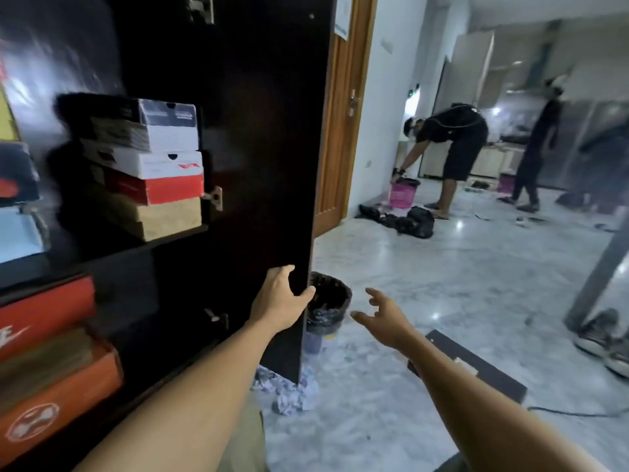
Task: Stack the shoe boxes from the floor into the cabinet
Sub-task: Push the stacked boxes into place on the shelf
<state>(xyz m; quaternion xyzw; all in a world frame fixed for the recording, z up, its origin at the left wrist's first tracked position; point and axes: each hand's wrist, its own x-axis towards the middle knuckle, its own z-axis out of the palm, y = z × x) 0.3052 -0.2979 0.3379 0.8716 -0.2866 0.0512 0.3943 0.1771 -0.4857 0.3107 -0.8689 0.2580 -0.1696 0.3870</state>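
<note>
The dark cabinet (pixel 102 260) stands open at the left, its door (pixel 265 131) swung out in front of me. My left hand (pixel 280 299) grips the door's free edge, thumb wrapped round it. My right hand (pixel 383 316) hovers in the air beside the door with fingers spread, holding nothing. A stack of shoe boxes (pixel 160 168) sits on the upper shelf: dark-and-white, white, red, then brown at the bottom. More boxes, red and orange (pixel 44 362), fill the lower left shelf, and others show blurred at the far left.
A small bin with a black liner (pixel 328 310) stands just behind the door, crumpled paper (pixel 289 390) on the marble floor by it. A dark flat board (pixel 476 366) lies at the right, near sneakers (pixel 602 338). Two people stand farther back by a pink bucket (pixel 401 195).
</note>
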